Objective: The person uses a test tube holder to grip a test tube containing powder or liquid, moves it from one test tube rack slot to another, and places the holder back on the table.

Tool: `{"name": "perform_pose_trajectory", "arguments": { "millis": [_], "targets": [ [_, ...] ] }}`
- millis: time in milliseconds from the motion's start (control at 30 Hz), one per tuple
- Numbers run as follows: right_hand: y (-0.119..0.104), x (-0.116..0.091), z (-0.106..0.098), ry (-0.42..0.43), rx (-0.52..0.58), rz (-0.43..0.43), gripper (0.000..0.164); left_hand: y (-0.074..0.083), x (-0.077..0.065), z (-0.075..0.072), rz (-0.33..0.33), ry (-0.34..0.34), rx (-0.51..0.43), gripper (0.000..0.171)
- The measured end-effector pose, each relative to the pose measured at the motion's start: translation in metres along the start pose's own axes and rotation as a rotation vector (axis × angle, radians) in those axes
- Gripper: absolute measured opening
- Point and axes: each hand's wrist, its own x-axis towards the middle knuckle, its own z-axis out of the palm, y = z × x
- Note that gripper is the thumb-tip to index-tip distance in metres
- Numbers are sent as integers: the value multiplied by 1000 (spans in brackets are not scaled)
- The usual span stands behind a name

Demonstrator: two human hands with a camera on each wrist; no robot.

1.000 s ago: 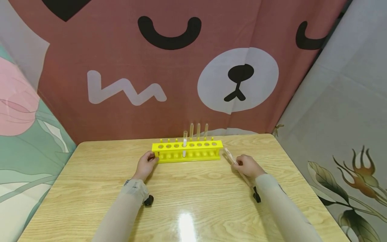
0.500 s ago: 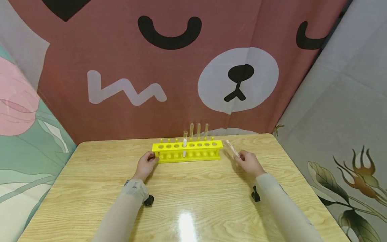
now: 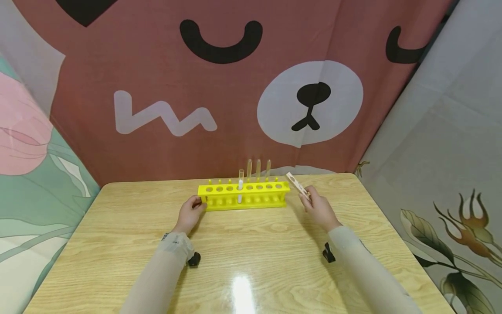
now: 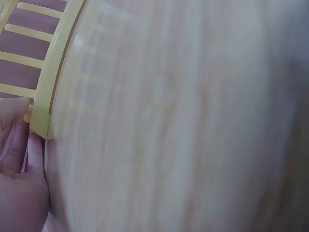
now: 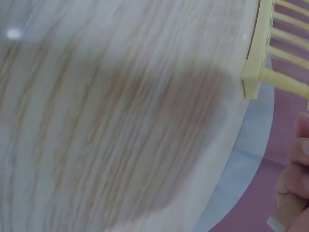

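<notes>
A yellow test tube rack [image 3: 255,192] stands toward the table's back. One upright test tube [image 3: 241,175] with white contents sits in a hole near its middle. Behind, three clear test tubes [image 3: 258,169] stand upside down on pegs. My left hand [image 3: 190,214] grips the rack's left end; in the left wrist view its thumb [image 4: 15,110] lies at the end post. Right of the rack, my right hand [image 3: 320,210] holds a pale wooden test tube clamp [image 3: 296,183], its head pointing up and left close to the rack's right end.
The wooden table [image 3: 243,244] reflects a bright light near its front. A printed curtain [image 3: 157,152] hangs right behind the table's back edge, with another curtain [image 3: 431,152] on the right. Black wrist cameras [image 3: 194,260] sit under both sleeves.
My right hand has turned and lifted the test tube clamp off its low slant, bringing its head up and forward beside the rack. My left hand and the rack have stayed put.
</notes>
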Motion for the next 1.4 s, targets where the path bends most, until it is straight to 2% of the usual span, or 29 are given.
{"name": "perform_pose_trajectory", "arguments": {
  "millis": [500,700,933,1200,1400],
  "targets": [
    [-33,-1,11,-82,14,6,30,-3,2,2,5,1,-9,31],
    [-49,-2,17,-95,4,-41,26,-7,2,3,3,-7,-8,31],
    [-73,6,19,-132,9,-59,26,-4,3,1,8,-3,1,32],
    [-88,14,19,-130,-26,-93,26,-1,0,2,-1,0,7,31],
    [-94,19,21,-99,-44,-128,26,-2,0,1,3,1,2,31]
  ]
}}
